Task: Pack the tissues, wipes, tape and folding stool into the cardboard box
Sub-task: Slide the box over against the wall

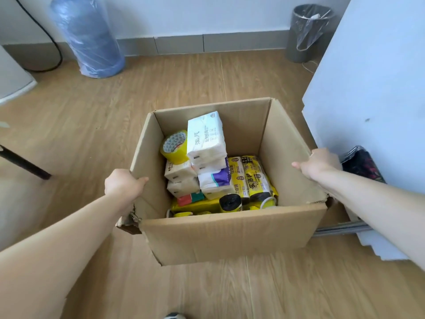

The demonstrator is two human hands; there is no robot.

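An open cardboard box [230, 236] stands on the wooden floor in front of me. Inside lie several white tissue packs [204, 137], a yellow tape roll [174, 146] leaning against the left wall, yellow bag-roll packs [253, 176] and a red and green packet [189, 199]. My left hand [122, 183] grips the box's left wall at its top edge. On the opposite side my right hand [317, 163] grips the right wall. No folding stool can be made out.
A blue plastic-wrapped roll [87, 38] stands by the far wall at left. A grey bin [308, 31] with a liner is at the back right. White furniture [368, 88] stands right of the box, a black leg [25, 164] at left.
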